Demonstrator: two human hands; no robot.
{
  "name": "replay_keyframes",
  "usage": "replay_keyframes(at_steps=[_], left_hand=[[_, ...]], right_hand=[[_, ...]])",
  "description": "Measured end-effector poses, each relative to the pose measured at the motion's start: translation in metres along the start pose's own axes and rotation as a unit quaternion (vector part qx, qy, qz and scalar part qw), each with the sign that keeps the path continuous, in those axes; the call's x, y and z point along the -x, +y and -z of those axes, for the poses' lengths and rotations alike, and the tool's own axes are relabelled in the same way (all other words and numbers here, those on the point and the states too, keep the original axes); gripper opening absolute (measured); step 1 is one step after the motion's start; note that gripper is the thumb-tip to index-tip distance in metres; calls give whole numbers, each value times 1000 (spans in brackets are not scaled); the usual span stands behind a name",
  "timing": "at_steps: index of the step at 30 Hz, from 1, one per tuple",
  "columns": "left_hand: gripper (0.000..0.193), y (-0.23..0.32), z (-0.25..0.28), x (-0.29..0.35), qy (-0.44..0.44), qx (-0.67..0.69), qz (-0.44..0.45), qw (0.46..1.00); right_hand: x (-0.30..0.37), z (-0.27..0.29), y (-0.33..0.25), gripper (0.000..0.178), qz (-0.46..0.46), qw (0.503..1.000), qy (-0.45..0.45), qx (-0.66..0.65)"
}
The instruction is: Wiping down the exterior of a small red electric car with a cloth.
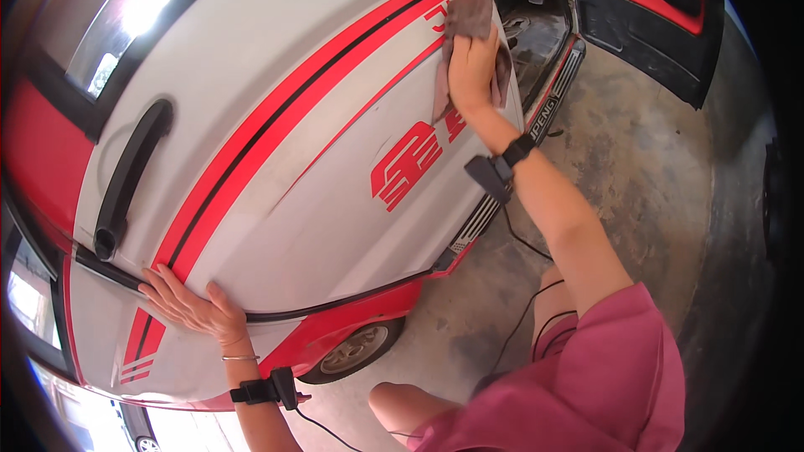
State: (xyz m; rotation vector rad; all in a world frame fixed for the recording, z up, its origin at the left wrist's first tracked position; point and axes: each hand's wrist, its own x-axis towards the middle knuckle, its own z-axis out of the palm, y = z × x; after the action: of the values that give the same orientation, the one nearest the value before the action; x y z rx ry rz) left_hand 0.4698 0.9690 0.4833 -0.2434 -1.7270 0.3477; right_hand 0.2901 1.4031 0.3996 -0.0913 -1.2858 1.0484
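My right hand [474, 67] presses a brown-grey cloth [469, 13] against the front edge of a white car door [335, 209]. Its fingers are wrapped in the cloth, which hangs out above and below the hand. Red and black stripes [276, 121] run across the door, and part of the red lettering lies beside the cloth. My left hand [194, 305] rests flat, fingers spread, at the door's rear edge, over the lower end of the striping. A black door handle [134, 176] is above that hand. Each wrist wears a black strap with a small cabled device.
Beyond the cloth is a doorway with a worn sill [536, 42]. A red and black front door [649, 17] stands swung out at the upper right. Below the white door are a rear wheel [356, 351] and a concrete floor [620, 176]. Cables hang from both wrists.
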Motion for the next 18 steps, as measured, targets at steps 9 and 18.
replay_keyframes(at_steps=[9,18], left_hand=[[66,4,-1,0,12,6,-9,1000],[56,5,-3,1,-7,29,2,1000]], right_hand=[[90,-5,-122,60,13,990,-71,-122],[136,-10,-229,56,295,886,-300,-195]])
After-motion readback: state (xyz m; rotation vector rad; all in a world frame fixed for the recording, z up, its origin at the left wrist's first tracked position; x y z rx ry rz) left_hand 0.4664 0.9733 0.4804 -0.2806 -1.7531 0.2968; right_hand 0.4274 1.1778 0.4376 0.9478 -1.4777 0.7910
